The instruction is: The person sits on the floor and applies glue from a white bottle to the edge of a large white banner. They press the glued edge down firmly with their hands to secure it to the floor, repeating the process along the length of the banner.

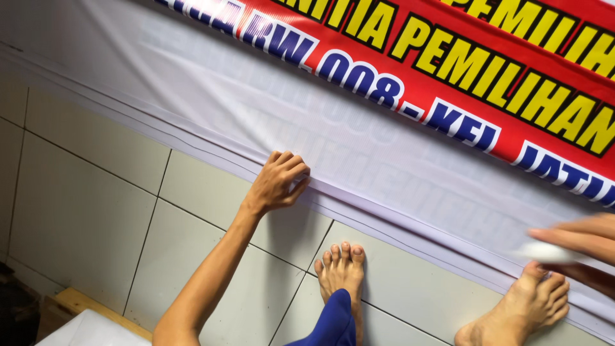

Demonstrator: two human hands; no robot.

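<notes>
A large printed banner (359, 147) lies flat on the tiled floor, white along its near side with a red band and coloured lettering further off. My left hand (278, 182) presses down on the banner's folded hem (192, 138), fingers curled over the edge. My right hand (576, 247) is at the right edge of the view, blurred, pinching a small white object (548, 252) just above the hem. My two bare feet (343, 275) stand on the tiles close to the banner's edge.
Pale square floor tiles (90, 205) with dark grout lines fill the lower left. A white sheet on a wooden board (90, 323) sits at the bottom left corner beside a dark object (16, 311).
</notes>
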